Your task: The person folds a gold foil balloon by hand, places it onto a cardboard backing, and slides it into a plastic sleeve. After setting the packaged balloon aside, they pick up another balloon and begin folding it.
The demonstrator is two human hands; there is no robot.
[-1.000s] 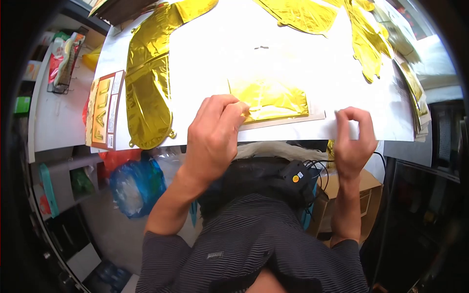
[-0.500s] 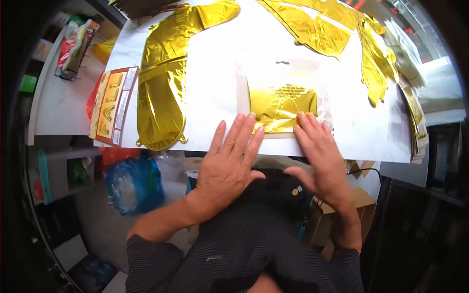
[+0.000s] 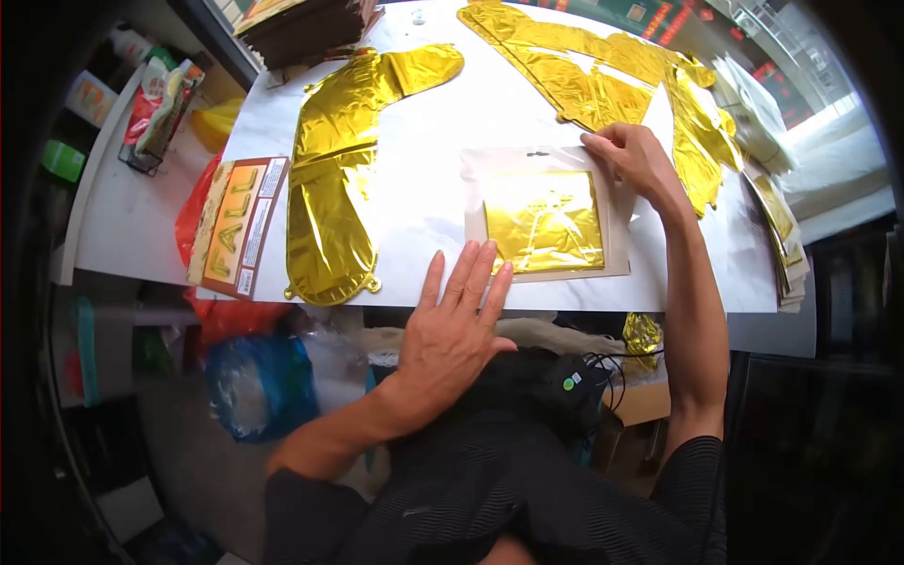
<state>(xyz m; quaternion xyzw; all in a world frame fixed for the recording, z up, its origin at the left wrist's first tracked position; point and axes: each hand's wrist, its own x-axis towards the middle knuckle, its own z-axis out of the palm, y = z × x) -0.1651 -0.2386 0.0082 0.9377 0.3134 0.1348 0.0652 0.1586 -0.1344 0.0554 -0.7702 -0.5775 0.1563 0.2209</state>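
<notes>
A clear plastic bag (image 3: 478, 198) with a folded gold foil balloon (image 3: 551, 226) inside lies flat near the table's front edge. My left hand (image 3: 450, 311) is spread flat, its fingertips at the bag's lower left edge. At the upper right corner of the bag, my right hand (image 3: 636, 160) has thumb and fingers pinched together on the bag's edge. Just beyond those fingers lies a flat gold foil balloon (image 3: 593, 85). Further left is another long, bent gold foil balloon (image 3: 334, 179), uninflated.
A card reading FALL (image 3: 235, 226) lies at the table's left edge. Stacked cards (image 3: 306, 33) rise at the back left. More gold foil (image 3: 697, 160) and a row of packets (image 3: 777, 226) line the right side. A blue plastic bag (image 3: 259, 386) is below the table.
My right hand has moved up from the bag's lower right edge to its upper right corner and pinched it. My left hand stays spread at the lower left.
</notes>
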